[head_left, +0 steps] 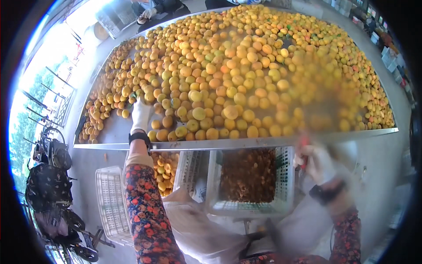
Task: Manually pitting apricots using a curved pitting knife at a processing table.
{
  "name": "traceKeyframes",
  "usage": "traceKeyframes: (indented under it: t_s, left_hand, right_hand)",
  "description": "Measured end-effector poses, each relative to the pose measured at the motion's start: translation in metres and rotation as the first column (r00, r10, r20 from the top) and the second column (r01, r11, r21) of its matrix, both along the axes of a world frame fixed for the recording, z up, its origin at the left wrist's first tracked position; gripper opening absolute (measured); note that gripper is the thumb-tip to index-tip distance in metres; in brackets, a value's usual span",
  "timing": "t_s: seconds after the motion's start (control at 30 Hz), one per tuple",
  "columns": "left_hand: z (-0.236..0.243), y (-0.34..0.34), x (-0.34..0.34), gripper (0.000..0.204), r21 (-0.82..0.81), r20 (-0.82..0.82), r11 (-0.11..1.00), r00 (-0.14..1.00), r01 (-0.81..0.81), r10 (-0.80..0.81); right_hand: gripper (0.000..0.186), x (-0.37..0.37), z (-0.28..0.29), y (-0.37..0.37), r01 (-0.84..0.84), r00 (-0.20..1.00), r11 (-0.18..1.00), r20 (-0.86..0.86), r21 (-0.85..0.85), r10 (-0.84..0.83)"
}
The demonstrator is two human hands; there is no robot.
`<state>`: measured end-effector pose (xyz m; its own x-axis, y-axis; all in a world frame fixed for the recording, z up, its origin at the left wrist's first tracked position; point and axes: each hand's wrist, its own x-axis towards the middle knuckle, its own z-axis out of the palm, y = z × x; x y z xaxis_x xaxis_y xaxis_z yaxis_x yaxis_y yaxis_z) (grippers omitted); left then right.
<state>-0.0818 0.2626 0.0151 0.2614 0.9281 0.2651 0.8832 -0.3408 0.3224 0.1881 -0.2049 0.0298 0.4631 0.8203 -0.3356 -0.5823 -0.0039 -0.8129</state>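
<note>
Fruit (pixel 199 113): yellow to orange, some tinged green. Tabletop (pixel 237 143): silver-grey. Left hand (pixel 140 115) and right hand (pixel 320 165): gloved in white. Tool (pixel 303 152) in the right hand: red. Wristbands (pixel 139 137): black. Sleeves (pixel 151 211): dark, with a red floral print. Crate (pixel 213 180): whitish. Pieces (pixel 247 176) inside it: brown. Lap clothing (pixel 202 226): pale beige.

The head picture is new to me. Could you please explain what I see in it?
There is no robot: a person works with two hands. The picture comes from a wide camera worn on the head, looking down, so straight edges look bent. A metal table is spread with yellow-orange fruit. The left hand, gloved in white, reaches among them; whether it grips one is unclear. The right hand, blurred, holds a small red thing near the table's edge. Below stands a pale crate with brown pieces.
</note>
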Motion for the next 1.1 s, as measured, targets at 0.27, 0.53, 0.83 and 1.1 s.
traceKeyframes:
  t_s: [0.27,0.53,0.83,1.1]
  left_hand:
    - [-0.002,-0.100,0.055,0.048,-0.147,-0.335,0.829,0.761,0.540,-0.555]
    - [0.075,-0.097,-0.019,0.039,-0.186,0.209,0.879,0.892,0.440,-0.402]
    - [0.092,-0.172,-0.289,0.038,-0.246,0.484,0.964,0.848,-0.104,0.215]
    - [0.073,-0.106,-0.251,0.068,0.297,-0.018,0.945,0.988,-0.139,0.151]
  right_hand:
    - [0.017,-0.003,0.010,-0.008,-0.033,0.999,0.999,0.005,0.008,0.033]
    - [0.025,-0.013,0.023,-0.011,0.018,0.981,0.999,0.191,0.031,-0.024]
    - [0.026,-0.022,0.010,-0.008,-0.054,0.941,0.996,0.329,-0.073,0.075]
    - [0.023,-0.032,0.005,0.011,-0.119,0.979,0.993,0.167,-0.005,0.118]
